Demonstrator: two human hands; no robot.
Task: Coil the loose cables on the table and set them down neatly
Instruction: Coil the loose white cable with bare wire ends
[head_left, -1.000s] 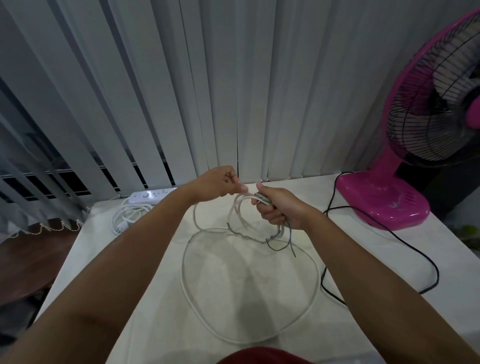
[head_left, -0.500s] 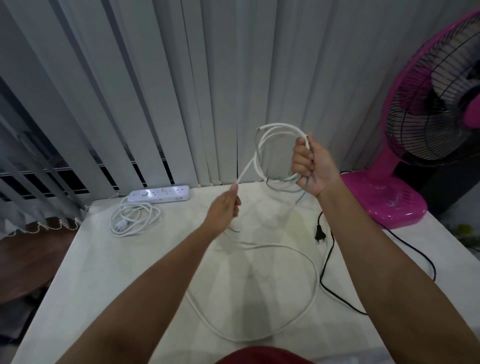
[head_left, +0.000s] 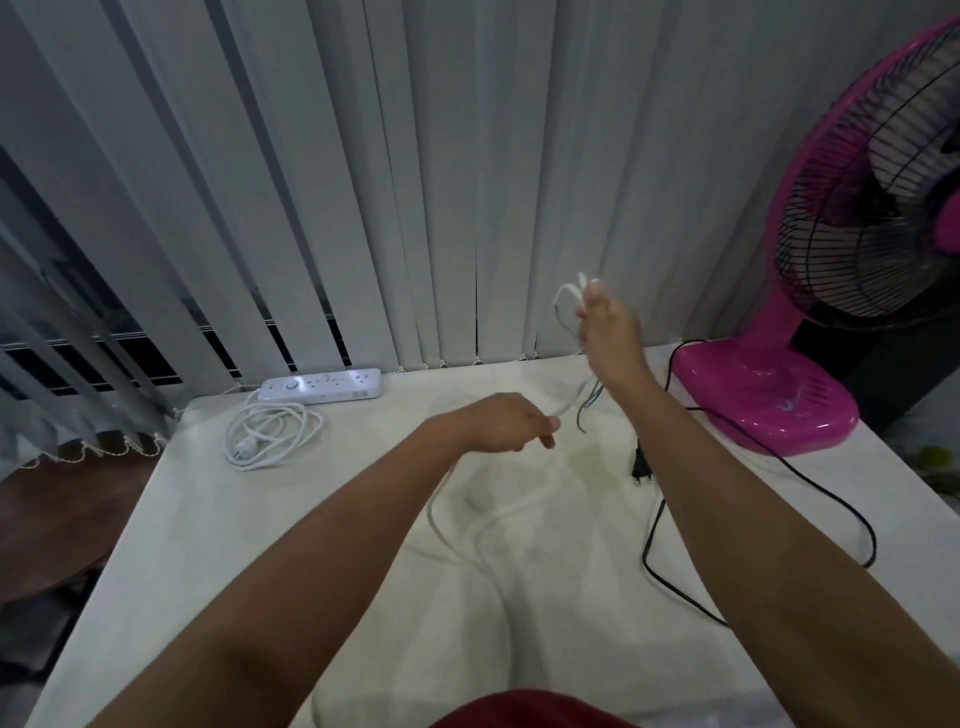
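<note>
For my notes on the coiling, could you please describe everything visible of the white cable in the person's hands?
The white cable is thin and plastic-looking. The right hand holds its small loops raised before the blinds, thin dark wire ends dangling below. The left hand pinches the run lower down; the rest lies slack on the table.

- The left hand (head_left: 506, 422) and the right hand (head_left: 610, 332) are bare, both softened by motion blur, so finger detail cannot be told
- The left forearm (head_left: 311, 561) and the right forearm (head_left: 753, 545) are bare along all their visible length
- A red garment (head_left: 530, 711) shows as a rounded patch at the bottom edge, between the two arms; its cut cannot be told
</note>
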